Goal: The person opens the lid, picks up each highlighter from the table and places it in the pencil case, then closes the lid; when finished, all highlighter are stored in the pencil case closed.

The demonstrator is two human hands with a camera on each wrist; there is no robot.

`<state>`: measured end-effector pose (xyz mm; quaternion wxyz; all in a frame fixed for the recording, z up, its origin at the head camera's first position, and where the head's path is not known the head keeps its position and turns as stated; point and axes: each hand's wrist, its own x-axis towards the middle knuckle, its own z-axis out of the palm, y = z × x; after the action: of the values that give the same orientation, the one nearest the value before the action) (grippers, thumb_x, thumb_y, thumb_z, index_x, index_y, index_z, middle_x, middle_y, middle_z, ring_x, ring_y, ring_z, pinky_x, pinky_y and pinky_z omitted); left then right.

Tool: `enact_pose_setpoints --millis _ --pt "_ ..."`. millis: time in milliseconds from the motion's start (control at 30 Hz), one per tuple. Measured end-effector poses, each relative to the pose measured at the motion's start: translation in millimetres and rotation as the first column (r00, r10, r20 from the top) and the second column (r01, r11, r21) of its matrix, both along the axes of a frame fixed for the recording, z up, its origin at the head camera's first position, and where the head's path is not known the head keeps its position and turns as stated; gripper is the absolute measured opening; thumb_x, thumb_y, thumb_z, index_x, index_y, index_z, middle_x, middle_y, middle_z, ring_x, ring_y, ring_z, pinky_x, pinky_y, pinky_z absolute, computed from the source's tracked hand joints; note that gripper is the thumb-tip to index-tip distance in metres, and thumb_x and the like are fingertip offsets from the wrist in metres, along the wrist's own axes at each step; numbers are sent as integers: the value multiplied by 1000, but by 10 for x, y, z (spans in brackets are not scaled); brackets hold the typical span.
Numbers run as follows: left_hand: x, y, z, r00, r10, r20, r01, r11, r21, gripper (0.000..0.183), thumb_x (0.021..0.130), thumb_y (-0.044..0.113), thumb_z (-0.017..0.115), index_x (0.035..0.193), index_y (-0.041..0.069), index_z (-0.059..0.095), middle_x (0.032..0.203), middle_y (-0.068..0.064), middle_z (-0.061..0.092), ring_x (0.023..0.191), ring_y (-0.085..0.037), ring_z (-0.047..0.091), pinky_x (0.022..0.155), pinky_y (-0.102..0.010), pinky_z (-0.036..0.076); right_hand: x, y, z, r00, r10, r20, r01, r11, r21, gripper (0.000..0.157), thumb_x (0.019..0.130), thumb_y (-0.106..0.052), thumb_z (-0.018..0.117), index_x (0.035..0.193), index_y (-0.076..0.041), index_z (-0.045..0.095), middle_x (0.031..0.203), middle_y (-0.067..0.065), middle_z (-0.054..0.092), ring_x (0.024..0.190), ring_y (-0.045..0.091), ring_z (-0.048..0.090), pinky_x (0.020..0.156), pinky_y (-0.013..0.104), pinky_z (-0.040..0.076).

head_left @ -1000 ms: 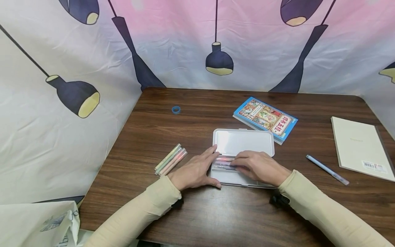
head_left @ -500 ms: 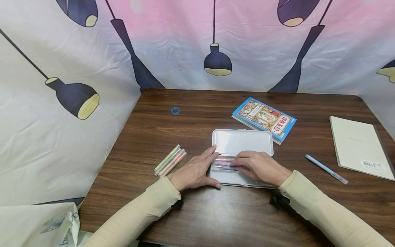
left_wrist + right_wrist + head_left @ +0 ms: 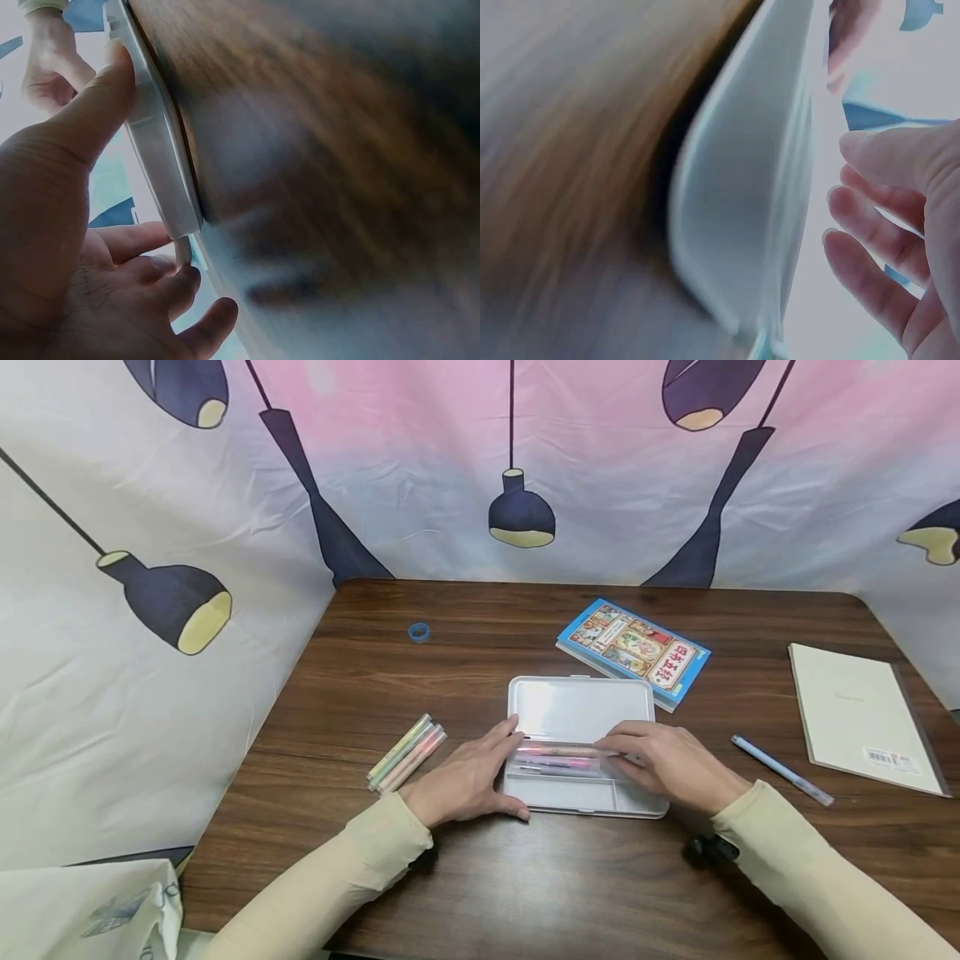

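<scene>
A white pencil case (image 3: pixel 577 794) lies with its lid (image 3: pixel 585 706) folded back on the table. Several pens (image 3: pixel 557 762), reddish and purple-pink, lie side by side in its upper compartment. My left hand (image 3: pixel 468 777) holds the case's left end, thumb at the front edge and fingers toward the hinge. In the left wrist view the thumb presses the case wall (image 3: pixel 161 161). My right hand (image 3: pixel 667 764) is over the case's right half, fingertips right at the pens' right ends. The right wrist view shows its fingers (image 3: pixel 870 277) loosely bent, with nothing visible between them.
Several pastel markers (image 3: pixel 407 755) lie left of the left hand. A blue tape ring (image 3: pixel 418 632) is farther back. A blue-edged book (image 3: pixel 633 652) lies behind the lid. To the right are a light blue pen (image 3: pixel 782 770) and a cream notebook (image 3: pixel 862 714).
My right hand has slid right along the case, uncovering more of the pens and the front compartment. The left hand keeps its place on the case. The head view has shifted slightly.
</scene>
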<state>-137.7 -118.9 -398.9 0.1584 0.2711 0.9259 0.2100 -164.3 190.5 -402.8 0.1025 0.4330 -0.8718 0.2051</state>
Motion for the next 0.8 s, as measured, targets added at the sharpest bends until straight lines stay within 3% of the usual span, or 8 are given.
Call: enact_pose_setpoints --millis 167,300,533,800 --pt "4 -3 2 1000 2 5 -2 1000 -4 102 79 57 77 156 8 30 167 -7 9 151 -23 21 118 -51 28 22 308 17 992 -109 -57 109 994 -11 32 78 -5 82 108 -13 77 100 -3 71 81 8 66 62 32 56" --pt "0 7 -6 1000 2 -4 -2 1000 -3 102 79 57 78 156 9 31 167 -6 9 150 -24 22 118 -51 29 69 639 12 972 -218 -92 216 976 -23 35 75 -6 83 109 -14 76 102 -4 71 85 11 68 66 37 56" --pt "2 0 3 1000 11 2 -11 1000 -6 102 79 57 78 156 10 30 167 -6 10 150 -24 23 118 -52 29 243 1208 9 900 -430 -62 433 900 46 35 79 -9 82 113 -14 74 103 0 70 82 17 66 64 42 53" --pt "-5 17 -1 1000 5 -9 -6 1000 -16 102 79 56 78 156 8 31 167 -7 11 150 -25 23 117 -51 29 399 1617 -80 849 -528 -4 522 839 156 32 81 -5 79 112 -6 71 96 8 67 78 21 62 61 45 51"
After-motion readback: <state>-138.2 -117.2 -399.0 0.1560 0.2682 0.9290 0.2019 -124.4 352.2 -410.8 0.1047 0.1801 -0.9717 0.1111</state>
